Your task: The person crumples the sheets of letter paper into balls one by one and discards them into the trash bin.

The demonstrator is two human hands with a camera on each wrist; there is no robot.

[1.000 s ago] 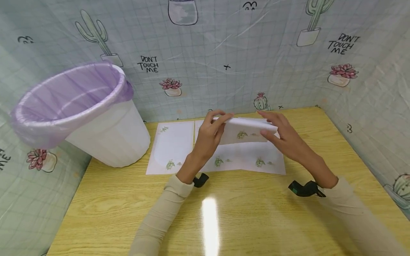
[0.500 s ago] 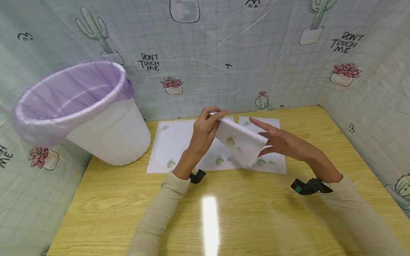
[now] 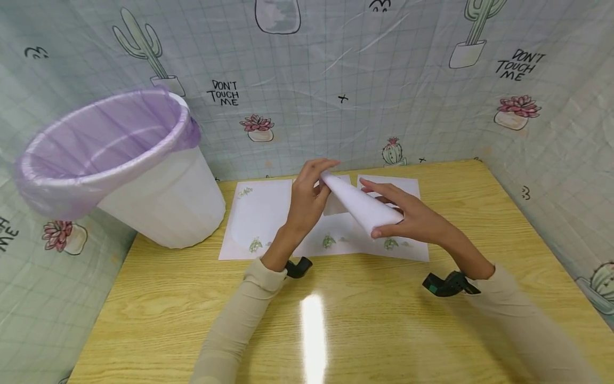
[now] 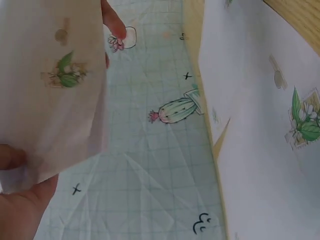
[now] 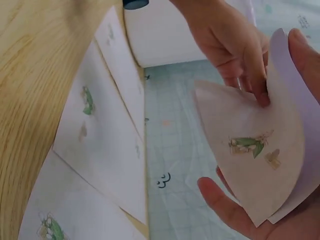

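Observation:
A white sheet of paper [image 3: 357,202], printed with small green plants, is bent over and held above the table between both hands. My left hand [image 3: 305,200] pinches its far left end between thumb and fingers. At its near right end my right hand [image 3: 417,216] grips the paper, thumb on the near corner and fingers behind. The left wrist view shows the printed side of the held paper [image 4: 55,105]. From the right wrist view, the paper [image 5: 245,130] curves with its two edges close together, and my left hand [image 5: 240,55] is at the far end.
Beneath lie three similar sheets in a row: a left sheet [image 3: 259,213], a middle sheet [image 3: 312,245] and a right sheet [image 3: 408,248]. A white bin [image 3: 165,208] with a purple liner [image 3: 110,133] stands at the left. Patterned cloth [image 3: 307,106] hangs behind the wooden table [image 3: 374,320].
The paper has gone from level to slanting down rightward. My right hand came off its right end half a second ago and now grips it again, bending it over.

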